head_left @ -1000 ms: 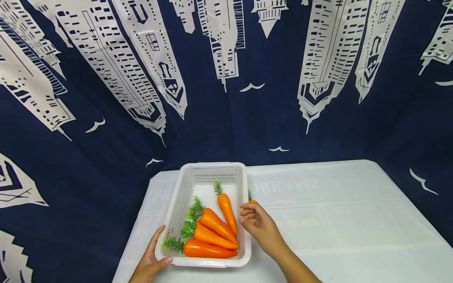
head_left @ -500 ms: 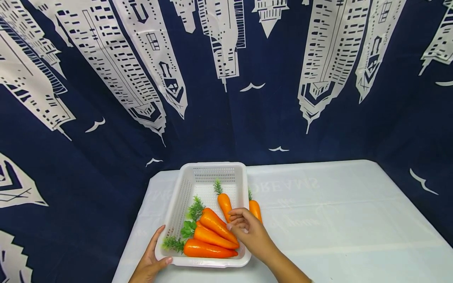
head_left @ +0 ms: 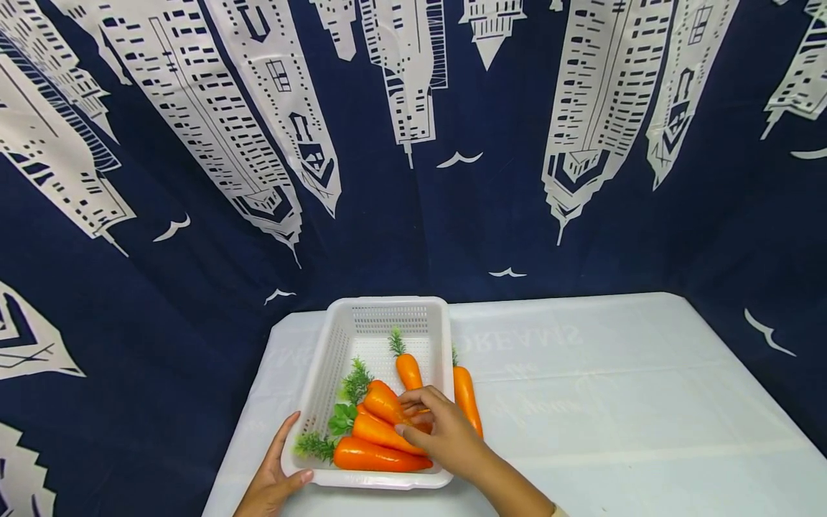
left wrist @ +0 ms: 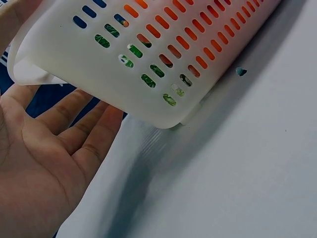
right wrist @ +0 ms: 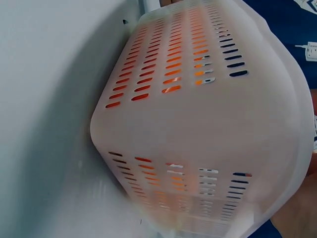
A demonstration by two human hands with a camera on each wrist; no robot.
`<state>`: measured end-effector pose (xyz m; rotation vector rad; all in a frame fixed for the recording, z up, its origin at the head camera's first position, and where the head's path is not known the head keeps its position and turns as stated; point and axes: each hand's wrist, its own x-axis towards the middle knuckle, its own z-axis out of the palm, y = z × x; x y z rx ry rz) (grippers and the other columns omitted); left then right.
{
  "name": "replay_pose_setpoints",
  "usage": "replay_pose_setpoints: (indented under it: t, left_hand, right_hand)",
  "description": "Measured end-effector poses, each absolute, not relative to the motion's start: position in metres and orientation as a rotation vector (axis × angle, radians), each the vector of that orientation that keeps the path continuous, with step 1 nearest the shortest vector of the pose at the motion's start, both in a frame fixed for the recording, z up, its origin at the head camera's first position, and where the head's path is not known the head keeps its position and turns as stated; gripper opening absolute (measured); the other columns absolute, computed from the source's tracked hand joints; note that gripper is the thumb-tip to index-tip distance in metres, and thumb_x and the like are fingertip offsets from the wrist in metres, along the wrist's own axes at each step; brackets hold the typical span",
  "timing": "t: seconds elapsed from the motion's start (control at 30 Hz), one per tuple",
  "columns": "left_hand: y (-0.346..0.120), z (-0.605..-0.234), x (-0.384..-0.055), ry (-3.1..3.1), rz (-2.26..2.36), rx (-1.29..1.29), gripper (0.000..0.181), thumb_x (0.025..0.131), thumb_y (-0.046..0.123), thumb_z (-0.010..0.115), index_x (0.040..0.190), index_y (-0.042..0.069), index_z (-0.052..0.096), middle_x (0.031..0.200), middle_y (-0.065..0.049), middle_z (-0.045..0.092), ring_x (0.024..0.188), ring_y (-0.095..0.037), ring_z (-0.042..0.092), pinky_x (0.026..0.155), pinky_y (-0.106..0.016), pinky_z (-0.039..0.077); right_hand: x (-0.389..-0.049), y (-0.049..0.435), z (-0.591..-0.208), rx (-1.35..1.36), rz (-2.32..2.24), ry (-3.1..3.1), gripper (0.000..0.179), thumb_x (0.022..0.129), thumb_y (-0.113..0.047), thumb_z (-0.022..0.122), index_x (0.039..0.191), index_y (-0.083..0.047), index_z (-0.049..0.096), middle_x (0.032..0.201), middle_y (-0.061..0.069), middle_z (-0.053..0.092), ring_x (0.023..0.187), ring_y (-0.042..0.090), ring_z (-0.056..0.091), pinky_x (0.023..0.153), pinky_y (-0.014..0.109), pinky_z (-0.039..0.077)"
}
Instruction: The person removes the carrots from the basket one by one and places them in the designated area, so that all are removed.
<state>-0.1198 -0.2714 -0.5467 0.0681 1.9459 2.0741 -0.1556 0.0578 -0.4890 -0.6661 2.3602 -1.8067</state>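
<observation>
A white perforated plastic basket (head_left: 368,480) holds several orange toy carrots with green tops. My left hand (head_left: 271,477) grips its near left corner, thumb over the rim and fingers along the outer side. In the left wrist view the palm of that left hand (left wrist: 44,158) faces the basket wall (left wrist: 99,74). My right hand (head_left: 446,434) reaches over the right rim, its bent fingers and thumb apart above the narrow end of the uppermost carrot (head_left: 384,401) of the pile. Only part of this hand (right wrist: 297,213) shows behind the basket in the right wrist view.
Another carrot (head_left: 465,395) lies on the table just outside the basket's right wall. Farther back inside the basket is a carrot (head_left: 407,370) apart from the pile. The white-covered table (head_left: 620,402) extends right, with a navy skyline-print cloth (head_left: 420,244) behind it.
My right hand has moved left and slightly nearer, from the basket's right rim to over the carrots, uncovering the carrot outside. The left hand and basket have stayed put.
</observation>
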Motion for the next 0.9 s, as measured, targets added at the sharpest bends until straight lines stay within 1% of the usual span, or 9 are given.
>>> replay_pose_setpoints:
  t: [0.13,0.23,0.37,0.5,0.63,0.77,0.87,0.9]
  left_hand:
    - [-0.271,-0.546,-0.12,1.946,2.073,0.068,0.102,0.091,0.002,0.067,0.163,0.027,0.0,0.164,-0.01,-0.013,0.119,0.018,0.042,0.096,-0.019,0.049]
    - [-0.271,-0.546,-0.12,1.949,2.071,0.078,0.102,0.091,0.002,0.067,0.163,0.026,-0.001,0.164,-0.01,-0.014,0.119,0.018,0.042,0.095,-0.02,0.049]
    - [-0.271,-0.546,-0.119,1.959,2.065,0.091,0.102,0.091,0.003,0.067,0.163,0.026,-0.002,0.164,-0.011,-0.014,0.118,0.018,0.041,0.095,-0.02,0.049]
    - [-0.27,-0.545,-0.119,1.965,2.059,0.098,0.101,0.092,0.005,0.066,0.163,0.025,-0.002,0.164,-0.012,-0.015,0.118,0.019,0.041,0.095,-0.02,0.049]
    - [-0.27,-0.545,-0.118,1.97,2.053,0.095,0.101,0.092,0.005,0.066,0.163,0.025,-0.003,0.164,-0.013,-0.016,0.117,0.019,0.041,0.094,-0.021,0.05]
    - [-0.269,-0.546,-0.118,1.967,2.065,0.084,0.101,0.092,0.005,0.066,0.163,0.026,-0.002,0.161,-0.006,-0.005,0.118,0.017,0.043,0.095,-0.023,0.051]
    - [-0.269,-0.546,-0.118,1.956,2.076,0.083,0.101,0.091,0.004,0.066,0.163,0.028,-0.001,0.159,-0.004,-0.003,0.119,0.016,0.044,0.095,-0.023,0.051]
    - [-0.269,-0.546,-0.118,1.959,2.076,0.087,0.101,0.091,0.004,0.066,0.163,0.028,-0.001,0.16,-0.005,-0.005,0.119,0.017,0.043,0.095,-0.023,0.051]
  right_hand:
    - [-0.155,0.055,-0.488,-0.722,-1.65,2.415,0.044,0.095,-0.036,0.071,0.13,-0.012,0.06,0.123,0.006,0.062,0.112,0.025,0.063,0.099,0.033,0.053]
    - [-0.153,0.053,-0.487,-0.733,-1.585,2.43,0.046,0.094,-0.042,0.069,0.131,-0.015,0.06,0.122,0.002,0.062,0.112,0.022,0.063,0.099,0.032,0.053]
    - [-0.153,0.05,-0.487,-0.745,-1.571,2.412,0.047,0.094,-0.044,0.069,0.132,-0.015,0.06,0.123,0.002,0.063,0.113,0.02,0.063,0.098,0.033,0.053]
    - [-0.154,0.047,-0.486,-0.756,-1.55,2.384,0.048,0.095,-0.041,0.069,0.133,-0.013,0.06,0.126,0.003,0.063,0.114,0.02,0.063,0.099,0.034,0.053]
    - [-0.155,0.044,-0.485,-0.782,-1.475,2.371,0.051,0.094,-0.043,0.069,0.135,-0.015,0.059,0.128,0.001,0.064,0.116,0.015,0.062,0.101,0.032,0.052]
    - [-0.155,0.041,-0.486,-0.856,-1.386,2.407,0.052,0.094,-0.047,0.068,0.136,-0.018,0.058,0.127,-0.004,0.063,0.117,0.01,0.06,0.102,0.031,0.05]
    - [-0.156,0.038,-0.486,-0.881,-1.349,2.428,0.053,0.094,-0.048,0.068,0.136,-0.018,0.058,0.127,-0.005,0.062,0.117,0.009,0.06,0.102,0.03,0.05]
    - [-0.156,0.038,-0.486,-0.882,-1.343,2.426,0.054,0.093,-0.049,0.068,0.136,-0.018,0.058,0.128,-0.005,0.062,0.117,0.009,0.06,0.102,0.03,0.05]
